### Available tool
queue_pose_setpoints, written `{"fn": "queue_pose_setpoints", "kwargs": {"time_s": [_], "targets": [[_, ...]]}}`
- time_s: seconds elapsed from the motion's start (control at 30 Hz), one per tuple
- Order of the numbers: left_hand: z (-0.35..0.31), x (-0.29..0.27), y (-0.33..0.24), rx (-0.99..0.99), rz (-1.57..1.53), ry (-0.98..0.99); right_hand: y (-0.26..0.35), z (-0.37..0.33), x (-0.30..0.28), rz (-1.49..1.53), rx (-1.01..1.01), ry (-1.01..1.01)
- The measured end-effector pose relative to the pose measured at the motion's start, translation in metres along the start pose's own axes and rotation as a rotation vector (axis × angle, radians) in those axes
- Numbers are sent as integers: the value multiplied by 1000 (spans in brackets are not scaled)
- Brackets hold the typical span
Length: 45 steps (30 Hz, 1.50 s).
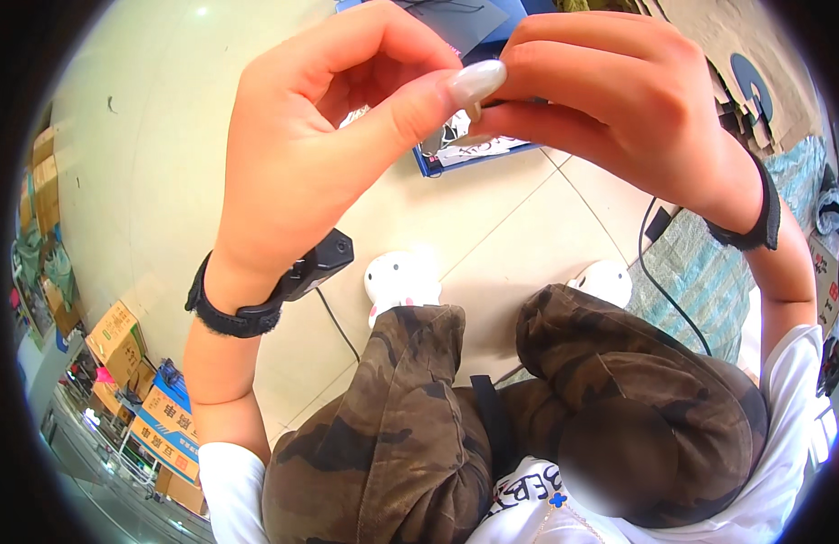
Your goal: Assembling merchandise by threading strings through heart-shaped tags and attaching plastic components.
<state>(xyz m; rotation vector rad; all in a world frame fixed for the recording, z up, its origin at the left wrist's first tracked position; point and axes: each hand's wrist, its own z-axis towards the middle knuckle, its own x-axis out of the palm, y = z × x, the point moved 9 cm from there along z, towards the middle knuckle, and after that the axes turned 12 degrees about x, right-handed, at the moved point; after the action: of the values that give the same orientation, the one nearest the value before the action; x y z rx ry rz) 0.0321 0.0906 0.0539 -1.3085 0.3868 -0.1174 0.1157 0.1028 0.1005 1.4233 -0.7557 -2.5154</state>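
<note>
Both hands are raised at the top of the head view, fingertips meeting in front of me. My left hand [301, 145] is closed in a pinch, its long pearly thumbnail turned toward the other hand. Against it, my right hand [610, 100] pinches too, with bent fingers pressed together. Whatever sits between the fingertips is too small and covered to make out. Behind and below them lies a blue box [423, 165] with black and white items in it, largely hidden by the hands.
Black straps circle both wrists, the left one [247, 322] carrying a black device [321, 263]. Cardboard boxes [116, 340] and a blue carton [170, 422] stand at left. A woven sack [700, 272] and black cable [659, 286] lie at right. White slippers [397, 281] rest on tiles.
</note>
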Motion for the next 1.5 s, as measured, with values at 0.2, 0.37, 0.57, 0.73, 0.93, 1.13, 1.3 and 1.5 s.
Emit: {"fn": "queue_pose_setpoints", "kwargs": {"time_s": [0.2,0.37,0.57,0.73,0.93,1.13,1.3,1.5], "targets": [[-4,-25,-13,139,196,-246,12,-1,-19,-97,-144,-266],[-9,-27,-31,263,366,-351,11,3,-15,-157,-106,-213],[-20,-29,-48,463,393,-407,-29,1,3,627,258,-143],[-24,-37,-44,368,225,-466,-34,3,11,775,506,-30],[-12,-32,-13,42,-30,-631,-50,0,24,1173,555,63],[-13,16,20,-238,-518,-261,-42,6,5,835,519,36],[-16,8,16,-183,-252,-198,-54,-11,28,784,917,186],[-22,3,14,-150,-405,-161,-52,-8,38,1451,957,523]]}}
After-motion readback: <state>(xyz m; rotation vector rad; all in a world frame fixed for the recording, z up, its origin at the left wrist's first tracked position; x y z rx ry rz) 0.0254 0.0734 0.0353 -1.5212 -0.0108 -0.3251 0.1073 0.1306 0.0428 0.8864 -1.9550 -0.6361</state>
